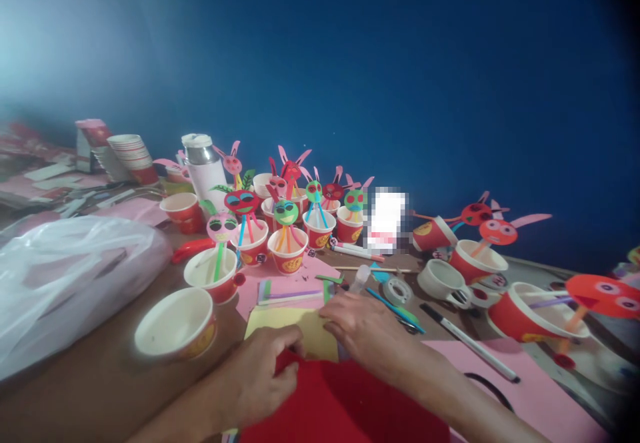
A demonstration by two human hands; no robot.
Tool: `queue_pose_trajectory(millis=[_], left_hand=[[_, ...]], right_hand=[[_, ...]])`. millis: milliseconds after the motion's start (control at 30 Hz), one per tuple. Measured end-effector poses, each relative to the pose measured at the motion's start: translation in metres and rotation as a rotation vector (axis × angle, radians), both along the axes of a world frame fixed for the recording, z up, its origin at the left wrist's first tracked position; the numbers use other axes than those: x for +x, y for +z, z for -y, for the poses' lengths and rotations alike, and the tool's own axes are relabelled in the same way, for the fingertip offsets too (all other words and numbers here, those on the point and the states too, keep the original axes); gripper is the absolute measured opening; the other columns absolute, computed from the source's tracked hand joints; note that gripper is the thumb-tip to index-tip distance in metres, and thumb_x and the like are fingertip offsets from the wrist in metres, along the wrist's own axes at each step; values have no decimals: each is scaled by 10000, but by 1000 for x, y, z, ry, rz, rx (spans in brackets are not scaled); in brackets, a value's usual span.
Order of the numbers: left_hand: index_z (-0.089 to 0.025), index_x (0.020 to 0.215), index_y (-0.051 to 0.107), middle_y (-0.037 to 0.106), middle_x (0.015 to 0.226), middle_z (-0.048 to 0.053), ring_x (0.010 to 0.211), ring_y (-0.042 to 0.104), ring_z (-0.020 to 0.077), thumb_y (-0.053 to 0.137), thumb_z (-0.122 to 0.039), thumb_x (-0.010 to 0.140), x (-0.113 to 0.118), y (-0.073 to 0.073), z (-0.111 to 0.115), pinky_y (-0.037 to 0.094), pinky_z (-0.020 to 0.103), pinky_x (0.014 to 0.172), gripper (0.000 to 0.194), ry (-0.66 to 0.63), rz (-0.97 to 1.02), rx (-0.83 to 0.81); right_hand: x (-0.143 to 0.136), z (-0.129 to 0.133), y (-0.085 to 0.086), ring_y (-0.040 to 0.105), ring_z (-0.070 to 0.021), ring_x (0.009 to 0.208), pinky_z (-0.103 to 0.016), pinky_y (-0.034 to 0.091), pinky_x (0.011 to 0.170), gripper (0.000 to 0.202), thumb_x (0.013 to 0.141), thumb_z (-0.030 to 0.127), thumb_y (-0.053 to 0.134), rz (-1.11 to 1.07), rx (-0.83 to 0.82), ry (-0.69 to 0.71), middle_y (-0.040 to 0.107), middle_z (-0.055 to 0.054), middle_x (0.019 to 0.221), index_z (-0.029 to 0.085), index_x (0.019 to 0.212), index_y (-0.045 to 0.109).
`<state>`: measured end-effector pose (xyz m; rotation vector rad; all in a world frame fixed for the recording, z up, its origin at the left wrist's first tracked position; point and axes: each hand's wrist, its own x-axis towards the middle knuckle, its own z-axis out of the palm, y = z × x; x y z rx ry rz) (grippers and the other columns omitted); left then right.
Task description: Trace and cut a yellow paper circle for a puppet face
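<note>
My left hand (pixel 267 371) is closed, its thumb and bent fingers pinching the far left corner of a red paper sheet (pixel 345 406). Beneath and beyond that sheet is yellow paper (pixel 295 316), on a stack of coloured sheets. My right hand (pixel 363 326) curls its fingers over the right edge of the yellow paper; its fingertips are partly hidden. Just past my hands, purple, white and green strips (pixel 290 294) show at the stack's far edge. A roll of clear tape (pixel 397 291) and a blue straw (pixel 395 309) lie right of my right hand.
Several red paper cups with paper animal heads on straws, including a green-faced one (pixel 287 213), stand behind. At left are an empty cup (pixel 175 323) and a white plastic bag (pixel 75 283). A mug (pixel 440 283), marker (pixel 473 343) and pink paper (pixel 525 383) are at right.
</note>
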<state>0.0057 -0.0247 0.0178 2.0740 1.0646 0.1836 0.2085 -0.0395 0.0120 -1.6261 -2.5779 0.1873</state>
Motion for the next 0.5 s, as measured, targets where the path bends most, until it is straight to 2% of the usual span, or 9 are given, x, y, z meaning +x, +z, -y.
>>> queue_pose_trajectory(millis=[133, 267, 500], left_hand=[[-197, 806, 581, 613, 744, -5, 650, 511, 129, 458, -189, 719, 0, -1, 1, 376, 199, 594, 151, -14, -25, -3], [-195, 825, 583, 609, 729, -2, 599, 499, 124, 439, -187, 725, 1, 2, 1, 366, 208, 564, 176, -28, -98, 15], [-204, 802, 600, 627, 760, 7, 677, 532, 148, 467, -178, 700, 3, -1, 0, 395, 220, 633, 170, -14, -80, 26]], right_hand=[[-17, -14, -5, 578, -249, 950, -334, 449, 774, 244, 801, 294, 606, 49, -47, -19, 657, -75, 981, 189, 1021, 626], [-23, -20, -10, 566, -290, 963, -383, 458, 762, 330, 761, 332, 636, 77, -41, -77, 623, -124, 1018, 152, 1035, 605], [-19, -25, -18, 582, -272, 931, -351, 442, 735, 334, 734, 356, 647, 69, -86, -84, 638, -109, 975, 157, 998, 599]])
